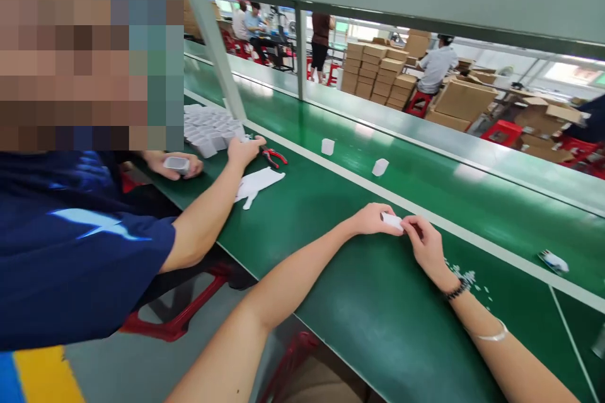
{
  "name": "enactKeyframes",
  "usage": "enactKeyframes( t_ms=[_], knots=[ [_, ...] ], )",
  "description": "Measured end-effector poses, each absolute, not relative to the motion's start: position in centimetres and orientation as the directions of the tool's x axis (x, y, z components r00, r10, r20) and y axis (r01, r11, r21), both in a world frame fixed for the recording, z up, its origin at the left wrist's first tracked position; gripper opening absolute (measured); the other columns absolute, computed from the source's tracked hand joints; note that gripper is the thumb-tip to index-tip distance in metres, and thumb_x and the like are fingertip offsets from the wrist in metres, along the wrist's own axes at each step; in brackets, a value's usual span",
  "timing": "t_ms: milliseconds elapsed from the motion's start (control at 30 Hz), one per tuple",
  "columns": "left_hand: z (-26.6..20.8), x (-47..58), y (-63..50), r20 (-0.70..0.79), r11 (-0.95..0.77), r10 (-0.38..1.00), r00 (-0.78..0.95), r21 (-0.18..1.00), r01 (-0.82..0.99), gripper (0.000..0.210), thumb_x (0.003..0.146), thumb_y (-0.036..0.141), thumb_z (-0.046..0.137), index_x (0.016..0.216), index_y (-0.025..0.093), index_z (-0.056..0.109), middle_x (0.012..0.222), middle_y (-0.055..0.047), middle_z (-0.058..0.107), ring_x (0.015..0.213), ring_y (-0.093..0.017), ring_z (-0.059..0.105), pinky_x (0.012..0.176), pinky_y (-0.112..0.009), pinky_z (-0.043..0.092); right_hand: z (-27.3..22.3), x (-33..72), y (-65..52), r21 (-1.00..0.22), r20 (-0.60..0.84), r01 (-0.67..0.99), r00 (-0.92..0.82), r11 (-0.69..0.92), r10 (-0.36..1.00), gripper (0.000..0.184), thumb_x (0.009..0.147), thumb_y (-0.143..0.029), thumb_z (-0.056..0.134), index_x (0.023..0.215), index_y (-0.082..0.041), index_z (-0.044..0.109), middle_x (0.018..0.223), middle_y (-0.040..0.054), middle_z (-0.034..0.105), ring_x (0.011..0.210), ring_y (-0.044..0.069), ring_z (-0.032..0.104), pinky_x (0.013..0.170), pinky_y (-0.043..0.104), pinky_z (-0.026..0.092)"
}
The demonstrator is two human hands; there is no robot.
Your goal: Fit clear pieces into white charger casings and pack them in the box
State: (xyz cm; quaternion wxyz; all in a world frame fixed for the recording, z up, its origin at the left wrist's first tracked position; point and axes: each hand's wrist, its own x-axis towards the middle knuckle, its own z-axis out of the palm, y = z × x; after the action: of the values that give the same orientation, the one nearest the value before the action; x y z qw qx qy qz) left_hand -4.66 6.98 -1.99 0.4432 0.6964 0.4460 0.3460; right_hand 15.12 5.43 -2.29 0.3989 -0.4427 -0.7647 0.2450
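Observation:
My left hand (373,219) is closed around a small white plastic housing (391,221), holding it just above the green work surface. Against the near right end of that housing, my right hand (424,244) has its thumb and forefinger pinched together. Whatever is between those fingertips is too small or hidden to name. Beside my right wrist lies a scatter of tiny white pieces (467,278), partly covered by the wrist. Two more white housings stand beyond my hands on the green belt, one upright (328,146) and one tilted (380,167).
On my left a co-worker's hand (177,165) holds a grey-white housing; their other hand (243,150) is near stacked white housings (208,129). Red-handled pliers (274,157) and a white glove (259,184) lie nearby. A white-and-dark object (554,262) rests at right. A metal post (220,44) rises beyond.

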Motion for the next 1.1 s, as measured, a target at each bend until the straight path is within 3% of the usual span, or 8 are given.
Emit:
enactKeyframes(
  t_ms=[400, 567, 767, 1100],
  knots=[
    [-1.0, -5.2, 6.5, -0.039, -0.152, 0.914, 0.405, 0.890, 0.430, 0.056, 0.064, 0.063, 0.074, 0.103, 0.024, 0.066, 0.109, 0.000, 0.065, 0.095, -0.017, 0.061, 0.073, -0.025, 0.043, -3.0, 16.1, 5.7, -0.719, 0.326, 0.562, -0.247, 0.409, 0.913, 0.029, 0.088, -0.051, 0.057, 0.090, -0.024, 0.065, 0.087, 0.0036, 0.068, 0.078, 0.020, 0.061, 0.076, 0.034, 0.046],
    [-1.0, -5.1, 6.4, -0.046, -0.166, 0.911, 0.410, 0.869, 0.467, 0.057, 0.066, 0.064, 0.072, 0.107, 0.026, 0.063, 0.115, 0.001, 0.065, 0.101, -0.018, 0.061, 0.076, -0.026, 0.045, -2.5, 16.4, 6.0, -0.813, 0.143, 0.526, -0.232, 0.248, 0.962, 0.035, 0.080, -0.057, 0.064, 0.090, -0.024, 0.065, 0.085, 0.0036, 0.068, 0.075, 0.020, 0.061, 0.074, 0.034, 0.047],
    [-0.8, -4.9, 5.9, -0.048, -0.224, 0.894, 0.446, 0.814, 0.536, 0.058, 0.072, 0.063, 0.066, 0.117, 0.028, 0.058, 0.119, 0.001, 0.065, 0.108, -0.020, 0.061, 0.082, -0.028, 0.046, -1.7, 17.2, 6.9, -0.898, -0.084, 0.425, -0.422, 0.115, 0.902, 0.039, 0.079, -0.058, 0.069, 0.094, -0.023, 0.059, 0.067, 0.0003, 0.063, 0.067, 0.018, 0.057, 0.070, 0.031, 0.046],
    [-1.4, -4.6, 6.1, 0.010, -0.279, 0.889, 0.457, 0.805, 0.524, 0.054, 0.072, 0.062, 0.067, 0.112, 0.027, 0.059, 0.114, -0.001, 0.067, 0.104, -0.023, 0.063, 0.082, -0.031, 0.047, -2.2, 17.5, 7.2, -0.912, -0.068, 0.387, -0.463, 0.132, 0.884, 0.038, 0.081, -0.057, 0.069, 0.095, -0.024, 0.054, 0.066, -0.0006, 0.062, 0.066, 0.018, 0.057, 0.070, 0.033, 0.045]
  ],
)
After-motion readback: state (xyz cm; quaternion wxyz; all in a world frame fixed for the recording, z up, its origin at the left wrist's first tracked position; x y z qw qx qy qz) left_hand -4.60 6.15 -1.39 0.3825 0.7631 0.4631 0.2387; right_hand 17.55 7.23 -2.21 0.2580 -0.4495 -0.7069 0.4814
